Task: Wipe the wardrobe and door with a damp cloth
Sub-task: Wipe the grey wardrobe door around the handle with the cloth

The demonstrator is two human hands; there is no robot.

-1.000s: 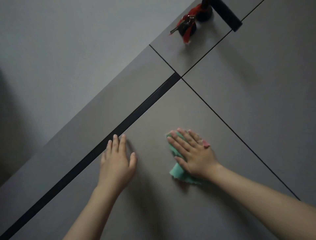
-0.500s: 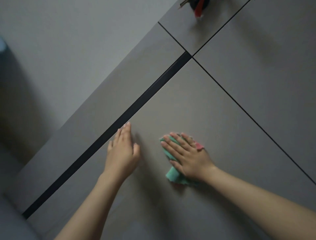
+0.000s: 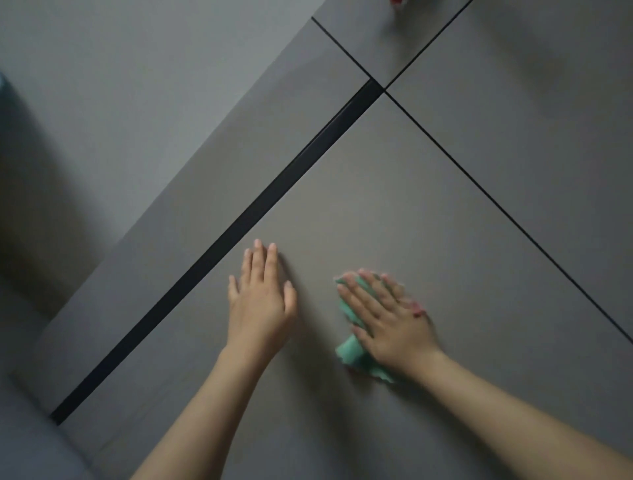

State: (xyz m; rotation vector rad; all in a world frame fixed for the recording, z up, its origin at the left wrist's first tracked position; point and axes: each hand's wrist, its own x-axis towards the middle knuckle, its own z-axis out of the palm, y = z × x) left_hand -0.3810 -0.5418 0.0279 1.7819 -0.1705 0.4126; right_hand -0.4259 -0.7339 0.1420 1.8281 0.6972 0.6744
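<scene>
A grey panelled door point(image 3: 394, 205) fills most of the view, split by thin black seams. My right hand point(image 3: 390, 318) lies flat with straight fingers on a green cloth point(image 3: 352, 356) and presses it against the lower panel. A bit of red edge shows at the cloth beside my fingers. My left hand point(image 3: 262, 301) rests flat on the same panel, fingers straight, just right of the black vertical strip point(image 3: 219, 246). Most of the cloth is hidden under my right hand.
A plain grey wall point(image 3: 120, 85) lies to the left of the door frame. A sliver of red point(image 3: 397, 1) shows at the top edge. Grey floor point(image 3: 27, 445) appears at the bottom left corner.
The view has dropped down the door, so the handle and red keys have slid out at the top. Both hands have moved lower on the panel, the right one with the cloth.
</scene>
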